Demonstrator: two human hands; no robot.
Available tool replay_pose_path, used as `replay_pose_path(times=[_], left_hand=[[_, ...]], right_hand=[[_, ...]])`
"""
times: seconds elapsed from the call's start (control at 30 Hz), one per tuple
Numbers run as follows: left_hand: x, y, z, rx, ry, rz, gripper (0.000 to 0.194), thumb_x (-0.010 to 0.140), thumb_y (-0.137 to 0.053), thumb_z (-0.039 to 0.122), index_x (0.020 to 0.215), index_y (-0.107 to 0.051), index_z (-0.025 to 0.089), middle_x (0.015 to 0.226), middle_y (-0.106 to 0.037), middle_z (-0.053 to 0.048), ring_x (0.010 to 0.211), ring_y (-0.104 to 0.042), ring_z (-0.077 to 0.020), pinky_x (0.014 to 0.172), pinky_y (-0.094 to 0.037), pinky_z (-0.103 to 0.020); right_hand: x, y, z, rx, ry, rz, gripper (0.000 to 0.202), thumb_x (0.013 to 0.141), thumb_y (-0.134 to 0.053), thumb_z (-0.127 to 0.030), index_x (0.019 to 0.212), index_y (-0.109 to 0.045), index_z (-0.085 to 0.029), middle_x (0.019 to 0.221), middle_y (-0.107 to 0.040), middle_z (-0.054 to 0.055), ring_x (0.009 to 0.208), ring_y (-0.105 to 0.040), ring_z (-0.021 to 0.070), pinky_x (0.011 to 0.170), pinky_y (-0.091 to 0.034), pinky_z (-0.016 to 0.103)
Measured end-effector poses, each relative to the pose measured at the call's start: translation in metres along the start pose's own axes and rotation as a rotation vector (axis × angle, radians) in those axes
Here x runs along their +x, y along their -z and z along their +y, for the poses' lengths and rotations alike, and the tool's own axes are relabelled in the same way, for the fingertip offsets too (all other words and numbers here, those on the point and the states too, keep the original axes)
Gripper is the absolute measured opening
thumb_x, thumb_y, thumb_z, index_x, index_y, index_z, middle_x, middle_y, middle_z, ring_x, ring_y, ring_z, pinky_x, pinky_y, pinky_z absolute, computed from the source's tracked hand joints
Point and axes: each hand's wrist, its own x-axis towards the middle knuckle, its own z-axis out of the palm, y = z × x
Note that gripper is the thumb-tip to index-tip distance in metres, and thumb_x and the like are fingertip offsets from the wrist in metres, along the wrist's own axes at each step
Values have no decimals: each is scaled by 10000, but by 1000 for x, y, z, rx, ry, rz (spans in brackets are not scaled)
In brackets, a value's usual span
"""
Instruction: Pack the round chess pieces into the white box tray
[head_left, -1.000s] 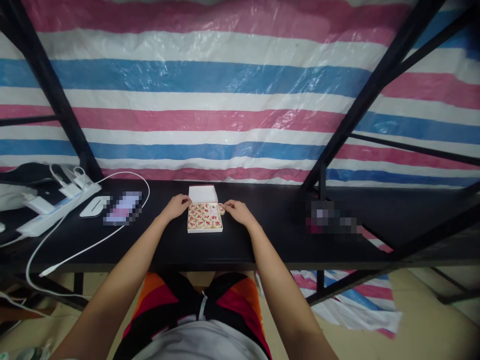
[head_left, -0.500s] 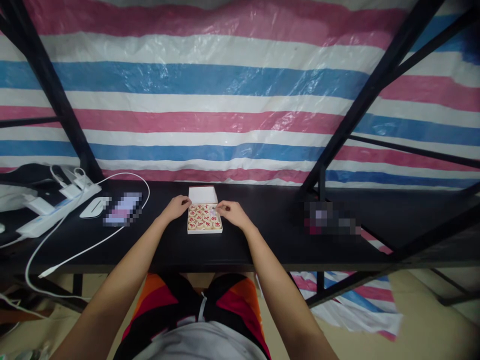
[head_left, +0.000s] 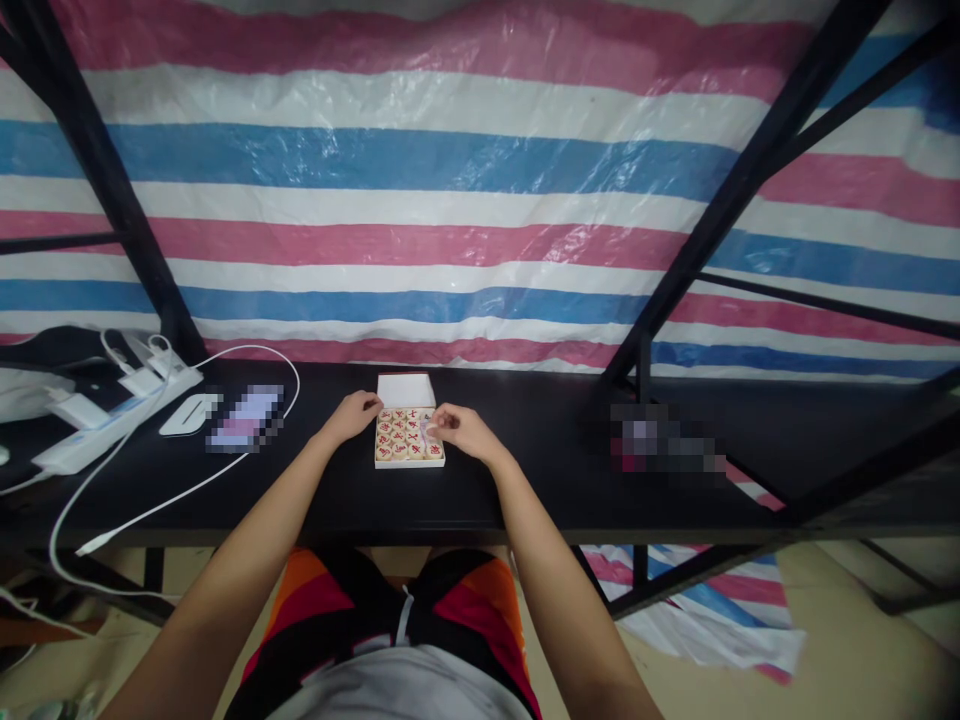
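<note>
A small white box [head_left: 409,464] stands on the black table with its lid [head_left: 406,391] folded back. Rows of round, pale Chinese chess pieces [head_left: 400,436] with red characters fill it. At the box's back left corner is my left hand [head_left: 355,416], fingers curled and their tips against the edge. My right hand [head_left: 464,432] reaches over the right side, thumb and fingers pinched together above the right column. By those fingertips a pale purplish thing [head_left: 425,432] lies over the pieces, too small and blurred to name. The fingers partly hide that column.
To the left lie a blurred phone [head_left: 246,418], a white flat device [head_left: 189,415], a power strip [head_left: 112,420] with plugs and a loose white cable [head_left: 165,505]. Blurred dark items [head_left: 664,440] sit on the right. Black metal posts [head_left: 675,290] and striped sheeting [head_left: 420,240] stand behind.
My right hand has shifted slightly, its fingertips now lower over the right column. The purplish thing reaches farther toward me across the pieces. My left hand has stayed in place.
</note>
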Motion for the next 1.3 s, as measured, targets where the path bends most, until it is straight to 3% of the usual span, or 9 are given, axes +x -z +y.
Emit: replay_pose_path(times=[0.23,0.4,0.6,1.03,1.17,1.3], left_hand=[[0,2,2,10,0,1,296,825,-444,350,846,-680,173,861,-639,-63,785,-592,-194,756,-431,-291],[0,1,0,5,-10,6,293,823,-445,344,836,-681,172,874,-641,-67,797,-595,-196,763,-428,-292],[0,1,2,9,7,-4,287,824,-446,335,844,-680,171,881,-645,-68,815,-593,-199,779,-431,-297],[0,3,3,3,8,-11,278,820,-452,335,836,-679,175,874,-646,-65,799,-589,-196,773,-430,-298],[0,2,3,3,5,2,283,819,-448,333,830,-680,171,866,-643,-69,792,-591,-195,775,-431,-299],[0,2,3,-10,3,-1,283,817,-450,337,835,-681,175,887,-650,-69,808,-588,-198,788,-435,-303]], right_hand=[[1,20,19,-36,-197,270,257,703,-577,-415,775,-642,-177,724,-645,16,678,-555,136,667,-409,250],[-5,29,34,-87,-391,232,216,695,-536,-338,756,-657,-171,682,-643,13,646,-562,138,660,-413,256],[-8,24,29,-146,-324,112,144,672,-582,-294,727,-665,-189,753,-674,13,747,-599,156,716,-412,256],[-8,20,22,-223,-259,114,241,685,-621,-425,680,-634,-185,658,-632,5,641,-561,136,608,-379,236],[-8,18,16,-168,-173,159,270,728,-581,-447,706,-634,-183,636,-601,-9,621,-523,121,613,-369,233],[-9,11,6,7,-83,-10,280,692,-640,-436,806,-664,-181,609,-530,-46,575,-460,94,585,-349,218]])
